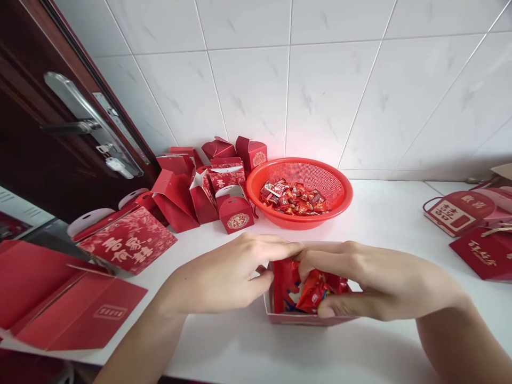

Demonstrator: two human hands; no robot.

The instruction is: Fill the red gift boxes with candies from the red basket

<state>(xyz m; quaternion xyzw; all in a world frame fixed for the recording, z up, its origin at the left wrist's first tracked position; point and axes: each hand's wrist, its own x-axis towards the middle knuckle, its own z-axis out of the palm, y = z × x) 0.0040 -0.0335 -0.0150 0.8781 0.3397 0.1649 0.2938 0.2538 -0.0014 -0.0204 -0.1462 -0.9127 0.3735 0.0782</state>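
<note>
An open red gift box (304, 319) with pale inner walls stands on the white tabletop in front of me. Several shiny red candy packets (316, 290) lie inside it. My left hand (228, 274) grips the box's left side, thumb at the near part and fingers along the back rim. My right hand (372, 280) reaches in from the right, its fingers and thumb closed round one red packet. The right fingertips are partly hidden among the packets. Just behind the box sits a red plastic basket (340, 202) holding many small wrapped candies (294, 198).
Several folded red gift boxes (176, 197) crowd the back left, beside the door (24, 106) with its metal handle. A large flat-sided red box (80, 314) lies at the near left. Closed red boxes (468, 213) with cords stand at the right. A tiled wall (248, 96) rises behind.
</note>
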